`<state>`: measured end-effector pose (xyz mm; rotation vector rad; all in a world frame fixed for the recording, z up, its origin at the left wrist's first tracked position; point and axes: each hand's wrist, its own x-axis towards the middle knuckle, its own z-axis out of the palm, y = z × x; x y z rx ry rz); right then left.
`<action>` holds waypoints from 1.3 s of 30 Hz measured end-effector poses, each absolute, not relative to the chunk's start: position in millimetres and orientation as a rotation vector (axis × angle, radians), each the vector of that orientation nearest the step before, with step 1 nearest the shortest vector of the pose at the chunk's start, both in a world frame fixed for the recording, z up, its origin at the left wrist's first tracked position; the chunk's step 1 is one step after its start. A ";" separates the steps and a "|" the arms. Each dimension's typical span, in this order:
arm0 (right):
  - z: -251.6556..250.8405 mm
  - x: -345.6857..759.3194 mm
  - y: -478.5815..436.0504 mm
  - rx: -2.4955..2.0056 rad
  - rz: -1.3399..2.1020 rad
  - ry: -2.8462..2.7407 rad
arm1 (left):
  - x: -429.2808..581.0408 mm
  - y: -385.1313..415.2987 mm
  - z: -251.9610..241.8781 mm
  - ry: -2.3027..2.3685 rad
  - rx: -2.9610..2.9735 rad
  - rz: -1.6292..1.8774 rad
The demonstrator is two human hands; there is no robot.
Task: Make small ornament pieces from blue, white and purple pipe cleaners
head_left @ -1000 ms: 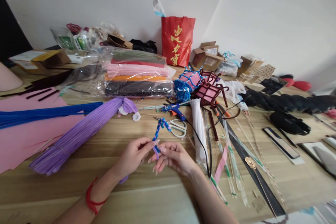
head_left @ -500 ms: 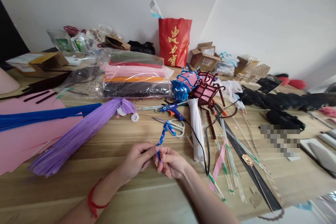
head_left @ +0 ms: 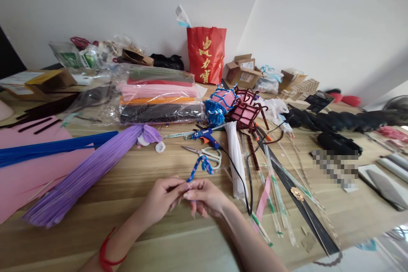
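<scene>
Above the table, the fingers of the left hand and right hand pinch the lower end of a twisted strip. It is bright blue flecked with purple (rather like braided cord), arching over into a hook. Scissors lie just beyond.

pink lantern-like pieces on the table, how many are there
3: a blue-framed piece on the left, a maroon-framed piece in front to its right, and another maroon piece behind that. More could be hidden behind them.
</scene>
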<state>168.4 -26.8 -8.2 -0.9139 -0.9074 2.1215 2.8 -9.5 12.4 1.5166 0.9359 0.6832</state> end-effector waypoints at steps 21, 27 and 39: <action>-10.0 167.6 -26.4 -1.175 1.628 -1.267 | 3.7 -6.0 11.7 1.044 1.466 0.631; -12.4 164.8 -24.0 -1.163 1.595 -1.271 | -0.2 0.2 2.7 0.993 1.562 0.656; -14.4 170.5 -16.4 -1.097 1.642 -1.308 | 2.5 1.0 5.3 1.027 1.618 0.660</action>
